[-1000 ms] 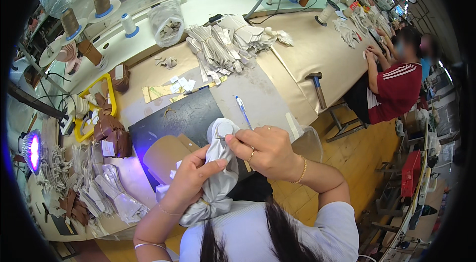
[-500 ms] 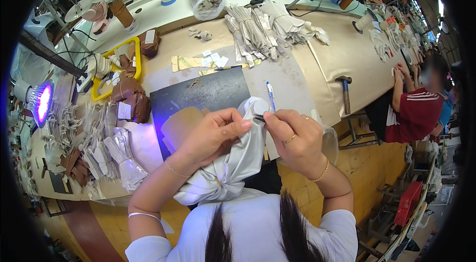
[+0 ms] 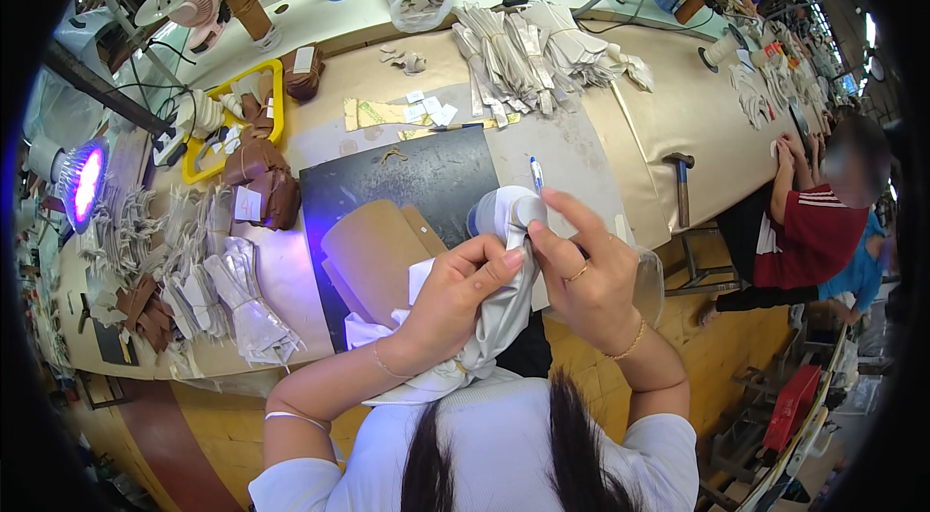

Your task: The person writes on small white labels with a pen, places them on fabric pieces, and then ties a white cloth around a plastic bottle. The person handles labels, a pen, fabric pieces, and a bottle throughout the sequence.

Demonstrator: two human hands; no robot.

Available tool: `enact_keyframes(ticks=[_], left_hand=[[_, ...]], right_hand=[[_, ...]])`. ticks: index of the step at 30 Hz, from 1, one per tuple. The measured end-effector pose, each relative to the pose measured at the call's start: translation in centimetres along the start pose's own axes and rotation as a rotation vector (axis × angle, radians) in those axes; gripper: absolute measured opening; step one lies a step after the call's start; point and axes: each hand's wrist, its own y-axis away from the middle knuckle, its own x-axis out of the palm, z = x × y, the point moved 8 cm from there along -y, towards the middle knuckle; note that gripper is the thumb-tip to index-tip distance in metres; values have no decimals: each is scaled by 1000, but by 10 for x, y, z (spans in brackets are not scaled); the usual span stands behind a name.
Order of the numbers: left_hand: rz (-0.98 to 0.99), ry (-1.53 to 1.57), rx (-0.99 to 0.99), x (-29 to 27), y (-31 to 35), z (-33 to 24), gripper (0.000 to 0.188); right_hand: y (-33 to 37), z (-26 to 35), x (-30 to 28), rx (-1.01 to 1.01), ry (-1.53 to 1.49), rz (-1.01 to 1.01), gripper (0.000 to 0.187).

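Note:
My left hand [image 3: 465, 294] pinches soft white leather-like material [image 3: 506, 304], gathered in folds that hang down over my lap. At its top, a round pale end [image 3: 529, 212] stands up between my hands; whether the material is wrapped over something there, I cannot tell. My right hand [image 3: 591, 279] has its thumb at this end, with the index finger raised apart and the other fingers curled. A small dark thing shows among those curled fingers, too hidden to name. Just behind the material is a whitish, blue-edged rounded thing [image 3: 484, 212], partly covered.
Brown card-like sheets [image 3: 373, 250] lie on a black mat [image 3: 387, 178]. A pen [image 3: 537, 175] and a hammer [image 3: 682, 190] lie right of it. Bundled white strips [image 3: 513, 57] sit behind, a yellow basket [image 3: 279, 110] and lit lamp [image 3: 85, 185] left. A person in red [image 3: 809, 231] works at right.
My left hand has moved right and down, drawing the white material with it and uncovering more of the brown sheets. My right index finger has lifted away from the round end.

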Motion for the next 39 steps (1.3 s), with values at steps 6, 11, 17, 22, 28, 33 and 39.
enact_keyframes(ticks=[6,11,17,22,28,33,39], left_hand=[[35,-3,52,-2,0,-1,18],[-10,-345,58,-20,-3,-19,16],[-1,-902,190,-14,-22,-64,36],[123,-1205,224,-3,-39,-80,27],[173,-809,41,-11,-34,-52,20],[-3,-418,-14,-4,-3,-23,17],[9,-316,73,5,1,-8,14]], right_hand=[[2,1,3,-48,9,-25,20],[-2,-1,2,-125,56,28,17],[-8,2,2,-189,68,66,15],[-10,2,-1,-213,120,134,15],[-4,-6,-4,-99,55,76,14],[-2,0,-3,-56,-5,51,15],[6,1,-1,-49,5,5,18]])
